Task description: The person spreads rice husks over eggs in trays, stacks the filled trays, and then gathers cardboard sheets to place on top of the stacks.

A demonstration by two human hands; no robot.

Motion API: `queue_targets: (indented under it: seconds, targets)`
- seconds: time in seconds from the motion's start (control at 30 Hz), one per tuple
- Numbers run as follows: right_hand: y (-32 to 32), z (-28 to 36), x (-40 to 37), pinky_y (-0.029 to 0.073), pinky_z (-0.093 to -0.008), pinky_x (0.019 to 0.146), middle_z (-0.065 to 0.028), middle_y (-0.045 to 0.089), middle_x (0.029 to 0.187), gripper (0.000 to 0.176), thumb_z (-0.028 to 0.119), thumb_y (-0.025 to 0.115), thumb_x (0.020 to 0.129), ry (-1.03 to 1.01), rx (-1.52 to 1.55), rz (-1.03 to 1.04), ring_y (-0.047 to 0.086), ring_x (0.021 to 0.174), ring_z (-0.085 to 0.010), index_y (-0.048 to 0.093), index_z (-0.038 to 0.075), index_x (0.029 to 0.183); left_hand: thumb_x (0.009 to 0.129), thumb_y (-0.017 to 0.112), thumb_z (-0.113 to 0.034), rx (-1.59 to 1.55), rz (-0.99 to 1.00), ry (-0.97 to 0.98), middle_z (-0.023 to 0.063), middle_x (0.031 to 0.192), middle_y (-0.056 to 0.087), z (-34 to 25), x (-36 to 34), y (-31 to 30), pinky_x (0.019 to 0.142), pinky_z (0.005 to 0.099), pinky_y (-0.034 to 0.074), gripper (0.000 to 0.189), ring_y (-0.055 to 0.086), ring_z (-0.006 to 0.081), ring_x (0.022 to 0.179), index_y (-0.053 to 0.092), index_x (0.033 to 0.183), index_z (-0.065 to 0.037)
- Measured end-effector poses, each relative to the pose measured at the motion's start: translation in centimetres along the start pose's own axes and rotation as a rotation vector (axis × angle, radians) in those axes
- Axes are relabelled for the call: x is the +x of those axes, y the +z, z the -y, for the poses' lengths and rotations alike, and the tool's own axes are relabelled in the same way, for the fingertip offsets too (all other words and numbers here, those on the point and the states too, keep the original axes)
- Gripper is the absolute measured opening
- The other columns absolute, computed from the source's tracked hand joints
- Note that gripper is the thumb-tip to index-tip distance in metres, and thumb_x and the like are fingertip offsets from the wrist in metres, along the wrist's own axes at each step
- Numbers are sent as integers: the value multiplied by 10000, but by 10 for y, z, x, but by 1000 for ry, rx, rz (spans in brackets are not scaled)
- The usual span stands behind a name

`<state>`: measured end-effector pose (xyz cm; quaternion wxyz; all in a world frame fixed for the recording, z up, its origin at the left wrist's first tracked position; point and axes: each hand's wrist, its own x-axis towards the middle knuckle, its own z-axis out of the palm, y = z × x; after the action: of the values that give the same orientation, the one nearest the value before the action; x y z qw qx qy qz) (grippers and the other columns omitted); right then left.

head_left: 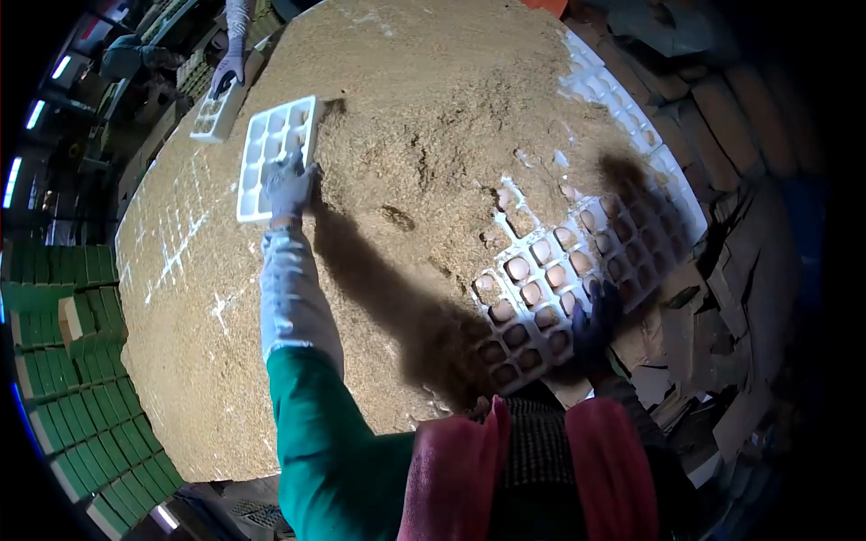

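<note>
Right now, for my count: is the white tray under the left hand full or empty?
Empty where visible: the white tray shows bare compartments with no eggs, though the left hand hides part.

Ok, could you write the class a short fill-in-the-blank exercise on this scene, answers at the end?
The tray touched by the left hand is coloured ____. The grid beside the right hand holds many round ____. The upper sleeve above the left hand is coloured ____.
Missing words: white; eggs; green.
</note>
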<state>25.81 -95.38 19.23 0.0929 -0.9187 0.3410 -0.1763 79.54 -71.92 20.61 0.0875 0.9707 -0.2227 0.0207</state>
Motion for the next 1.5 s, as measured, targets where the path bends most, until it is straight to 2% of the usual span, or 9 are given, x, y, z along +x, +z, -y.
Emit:
queue_targets:
  seconds: [0.37, 0.5, 0.63, 0.7, 0.87, 1.1, 1.3, 1.4, 1.5]
  targets:
    - [-9, -3, 0, 389, -447, 961, -225, 488, 1224, 437, 157, 629, 822, -64, 34, -31, 464, 1131, -395, 516, -7, 1211, 687, 647, -275, -132, -8, 828, 159, 1104, 505, -88, -145, -28, 919, 473, 376, 526, 459, 345, 1042, 567, 1206, -241]
    - [-6, -14, -3, 368, -457, 974, -193, 482, 1241, 451, 142, 608, 793, -102, 100, -44, 462, 1132, -379, 514, 5, 1212, 750, 628, -340, -62, 91, 624, 217, 1169, 499, -52, -234, -65, 940, 478, 367, 482, 451, 385, 1116, 577, 1201, -177]
    - [10, -26, -15, 274, -453, 1036, -127, 469, 1278, 557, 119, 572, 722, -105, 60, -104, 408, 1191, -342, 467, 38, 1263, 785, 621, -367, -130, 138, -305, 262, 1168, 489, 15, -258, -74, 929, 435, 398, 515, 481, 392, 1102, 557, 1252, -159]
    - [15, -35, -15, 219, -455, 1057, -97, 464, 1298, 598, 132, 559, 707, -85, 61, -36, 363, 1235, -323, 443, 56, 1290, 786, 628, -385, 74, -60, -79, 251, 1148, 500, 27, -281, -40, 901, 460, 406, 544, 497, 389, 1079, 536, 1272, -158]
    - [14, -62, -21, 226, -469, 1052, -166, 464, 1304, 512, 247, 546, 864, -155, 290, 83, 352, 1250, -331, 425, 46, 1319, 742, 620, -341, -113, -3, 188, 222, 1008, 529, -168, -346, -32, 828, 459, 404, 487, 516, 377, 932, 595, 1200, -179]
    - [-50, -137, -17, 297, -350, 1055, -191, 427, 1351, 439, 145, 453, 948, -60, 806, 126, 391, 1267, -274, 374, -3, 1354, 736, 648, -388, -75, -56, 210, 148, 1046, 525, -334, -392, -17, 901, 459, 363, 534, 470, 343, 1023, 542, 1233, -226]
    - [-70, -251, -45, 305, -330, 1052, -172, 411, 1372, 435, 164, 447, 968, 174, 790, 86, 388, 1265, -246, 368, -30, 1349, 752, 605, -431, 201, 30, -280, 146, 994, 628, -169, -466, -51, 805, 433, 453, 509, 587, 333, 922, 569, 1125, -87]
    - [-27, -332, -77, 312, -328, 1045, -174, 421, 1360, 429, 159, 442, 971, 253, 754, -2, 393, 1258, -246, 370, -40, 1344, 800, 547, -480, 152, 120, -761, 192, 1025, 639, -89, -487, -77, 797, 445, 460, 562, 597, 363, 946, 500, 1286, -201]
    - [-28, -354, -101, 318, -329, 1040, -173, 430, 1349, 424, 152, 440, 972, 258, 736, 38, 400, 1252, -248, 370, -42, 1342, 819, 508, -516, 123, 95, -612, 221, 1097, 611, -64, -487, -38, 913, 454, 387, 590, 527, 391, 1065, 506, 1264, -129]
